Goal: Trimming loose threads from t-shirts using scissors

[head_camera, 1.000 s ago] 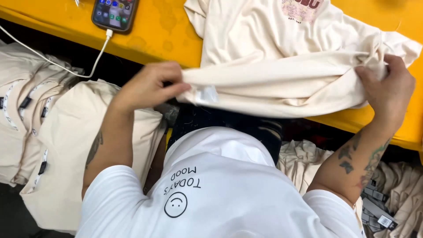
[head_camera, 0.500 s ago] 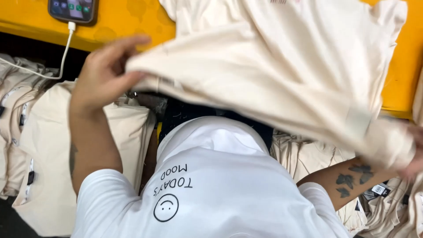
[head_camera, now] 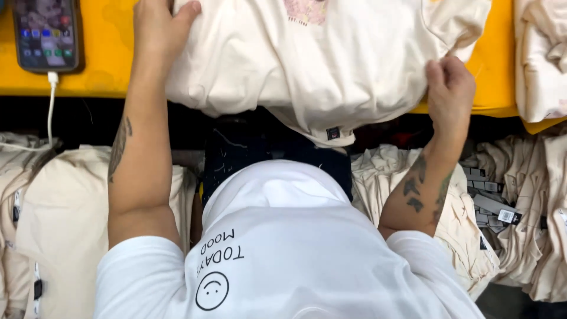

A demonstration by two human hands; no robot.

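Nearest, a person in a white T-shirt [head_camera: 307, 260] printed with a small smiley face leans over the edge of a yellow table [head_camera: 88, 77]. Piles of cream garments [head_camera: 65, 224] lie below the table on both sides, some with hang tags.

Both tattooed forearms reach forward onto a cream T-shirt [head_camera: 307, 65] spread on the tabletop, its hem with a small dark label hanging over the near edge. Half a second ago this shirt was in the air, swung up between the hands; now it lies on the table, folded over on itself, so the fold looks laid down and ready for smoothing.

The left hand [head_camera: 156, 29] rests flat, fingers open and together, pressing the shirt's left side; it grasps nothing. The right hand [head_camera: 450, 88] is curled, fingertips pinching the fabric at the shirt's right edge.

Farther off, a smartphone [head_camera: 46, 34] on a white charging cable [head_camera: 50, 112] lies at the table's left, and more cream fabric [head_camera: 540, 59] sits at the right.
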